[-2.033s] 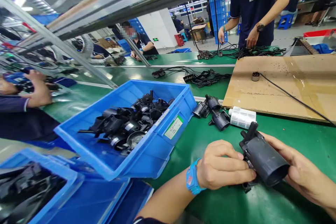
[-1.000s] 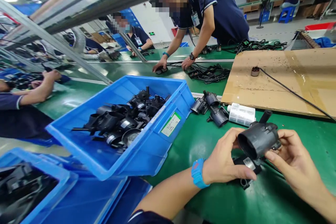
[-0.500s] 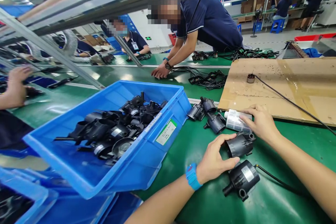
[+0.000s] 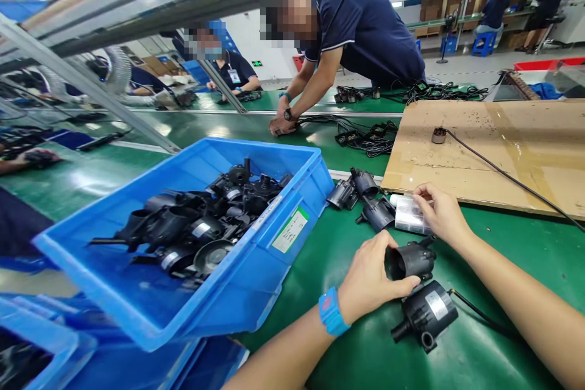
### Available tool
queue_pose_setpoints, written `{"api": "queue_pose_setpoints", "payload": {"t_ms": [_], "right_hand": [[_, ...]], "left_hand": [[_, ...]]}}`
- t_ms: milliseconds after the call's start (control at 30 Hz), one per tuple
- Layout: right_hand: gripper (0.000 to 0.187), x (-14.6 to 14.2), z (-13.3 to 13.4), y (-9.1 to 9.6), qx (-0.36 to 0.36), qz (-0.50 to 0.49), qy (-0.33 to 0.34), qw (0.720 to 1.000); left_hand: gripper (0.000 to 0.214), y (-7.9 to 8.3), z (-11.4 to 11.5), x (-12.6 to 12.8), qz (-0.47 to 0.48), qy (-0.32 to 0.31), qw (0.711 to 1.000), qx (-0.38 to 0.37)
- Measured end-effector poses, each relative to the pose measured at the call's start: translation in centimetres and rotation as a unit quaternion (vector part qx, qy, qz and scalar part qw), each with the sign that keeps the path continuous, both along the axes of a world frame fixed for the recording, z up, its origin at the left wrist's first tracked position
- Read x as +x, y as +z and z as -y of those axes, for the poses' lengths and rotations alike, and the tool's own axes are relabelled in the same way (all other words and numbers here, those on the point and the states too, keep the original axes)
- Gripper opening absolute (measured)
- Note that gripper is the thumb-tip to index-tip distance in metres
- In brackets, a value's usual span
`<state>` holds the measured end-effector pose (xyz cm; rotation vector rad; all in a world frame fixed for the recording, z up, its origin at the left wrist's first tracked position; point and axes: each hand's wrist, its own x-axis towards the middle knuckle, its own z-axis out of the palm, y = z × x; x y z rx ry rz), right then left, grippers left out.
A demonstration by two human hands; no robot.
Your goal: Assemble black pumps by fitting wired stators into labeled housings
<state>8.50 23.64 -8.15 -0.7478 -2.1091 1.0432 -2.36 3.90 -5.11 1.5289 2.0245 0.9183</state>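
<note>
My left hand (image 4: 372, 268), with a blue wristband, has thumb and fingers around the rim of a black pump housing (image 4: 417, 261), its round open end facing left. Just beyond it, my right hand (image 4: 441, 210) has thumb and forefinger pinched at the right edge of a silver label sheet (image 4: 408, 217). Whether a loose label is between the fingertips, I cannot make out. A black pump (image 4: 430, 311) with a silver label and a cable lies right below the held housing. Several other black housings (image 4: 378, 213) lie left of the label sheet.
A blue bin (image 4: 297, 268) full of black pump parts stands left, with more blue bins (image 4: 55, 341) below. Cardboard (image 4: 493, 158) bears a small round part (image 4: 439, 135) on a cable. Across the green bench a co-worker's hands (image 4: 282, 125) are near black cables (image 4: 368, 137).
My right hand's fingers have drawn together at the label sheet. The housing in my left hand has shifted slightly nearer, its open end turned more into view. A person's hand at far left has lowered.
</note>
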Motion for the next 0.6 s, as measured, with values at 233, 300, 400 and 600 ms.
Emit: {"api": "queue_pose_setpoints", "payload": {"t_ms": [233,300,400,600], "right_hand": [[0.029,5.4,2.7,2.5,-0.137,-0.102,0.002,0.985],[0.026,7.4,4.2,2.6,-0.2,-0.117,0.016,0.973],[0.023,9.8,6.7,1.7,-0.324,-0.113,0.056,0.938],[0.022,11.7,9.5,0.8,-0.385,-0.045,0.125,0.914]], "left_hand": [[0.067,0.3,1.9,-2.0,-0.056,-0.083,0.995,-0.009],[0.061,0.5,1.7,-3.4,0.008,-0.15,0.989,0.014],[0.065,0.4,0.4,-5.0,0.073,-0.224,0.972,0.012],[0.072,-2.4,-0.7,-3.9,0.115,-0.204,0.971,0.05]]}}
